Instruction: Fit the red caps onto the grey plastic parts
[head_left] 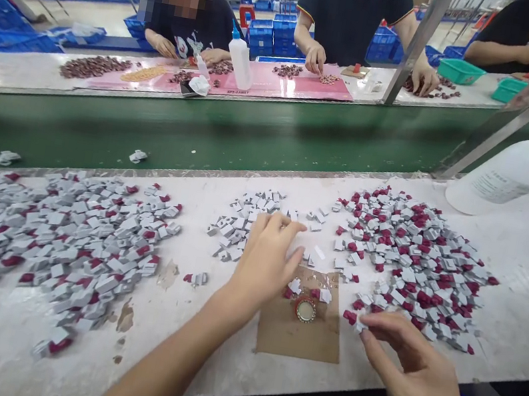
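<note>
My left hand (269, 253) hovers over a small pile of grey plastic pieces (234, 223), its thumb and forefinger apart and nothing visible between them. Low on the right, my right hand (417, 376) pinches a small grey-and-maroon piece (351, 317) between thumb and forefinger. A brown cardboard square (299, 339) lies flat between the hands. On it sits a bottle cap (306, 310) with a red rim and pale contents, and by it are two grey-and-maroon pieces (320, 294). Past my right hand spreads a heap of grey-and-maroon pieces (410, 263).
A wide heap of grey-and-maroon pieces (84, 242) covers the left of the table. At the back right a white squeeze bottle (506, 174) leans near a metal post (416, 48). Across a green conveyor belt (195, 126), several people handle small brown parts (96, 67).
</note>
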A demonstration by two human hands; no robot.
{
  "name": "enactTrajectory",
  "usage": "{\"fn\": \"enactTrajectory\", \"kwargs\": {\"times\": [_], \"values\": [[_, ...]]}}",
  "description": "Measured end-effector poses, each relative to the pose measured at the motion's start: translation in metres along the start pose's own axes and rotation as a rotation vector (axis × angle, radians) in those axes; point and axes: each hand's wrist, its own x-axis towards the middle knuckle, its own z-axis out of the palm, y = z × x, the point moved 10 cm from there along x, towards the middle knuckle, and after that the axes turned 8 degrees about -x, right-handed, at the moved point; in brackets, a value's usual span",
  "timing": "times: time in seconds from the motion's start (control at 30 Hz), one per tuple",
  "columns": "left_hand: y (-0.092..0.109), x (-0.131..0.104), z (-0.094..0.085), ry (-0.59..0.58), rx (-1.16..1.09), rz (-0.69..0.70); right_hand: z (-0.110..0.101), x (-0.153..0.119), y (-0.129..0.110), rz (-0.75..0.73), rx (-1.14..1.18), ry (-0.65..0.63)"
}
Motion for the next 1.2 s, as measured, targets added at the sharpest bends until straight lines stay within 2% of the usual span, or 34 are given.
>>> {"fn": "enactTrajectory", "kwargs": {"times": [0.13, 0.23, 0.3, 0.37, 0.43, 0.53, 0.6, 0.67, 0.77, 0.9, 1.03, 1.2], "values": [[0.001, 0.035, 0.023, -0.048, 0.242, 0.084, 0.003, -0.016, -0.013, -0.18, -0.14, -0.01], [0.001, 0.054, 0.039, -0.052, 0.28, 0.111, 0.004, -0.02, -0.014, -0.215, -0.174, -0.007], [0.0, 0.059, 0.043, -0.041, 0.28, 0.101, 0.004, -0.019, -0.018, -0.217, -0.166, 0.003], [0.001, 0.057, 0.037, -0.019, 0.236, 0.104, 0.005, -0.015, -0.029, -0.229, -0.131, 0.002], [0.003, 0.047, 0.022, -0.002, 0.049, 0.093, 0.01, -0.012, -0.042, -0.26, -0.09, -0.008], [-0.001, 0.014, -0.009, 0.029, -0.357, -0.009, 0.022, -0.008, -0.058, -0.309, -0.032, -0.044], [-0.005, -0.015, -0.029, 0.083, -0.416, -0.076, 0.03, -0.007, -0.061, -0.319, -0.002, -0.073], [-0.007, -0.044, -0.042, 0.109, -0.299, -0.095, 0.035, -0.007, -0.06, -0.321, 0.008, -0.087], [-0.014, -0.082, -0.038, 0.057, -0.108, -0.094, 0.037, -0.008, -0.057, -0.332, -0.003, -0.088], [-0.035, -0.115, -0.021, -0.004, -0.055, -0.142, 0.039, -0.005, -0.057, -0.339, -0.024, -0.103], [-0.047, -0.126, -0.01, -0.023, -0.122, -0.161, 0.043, -0.003, -0.059, -0.342, -0.038, -0.127], [-0.049, -0.128, -0.02, 0.071, -0.21, -0.16, 0.043, -0.002, -0.061, -0.33, -0.021, -0.13]]}}
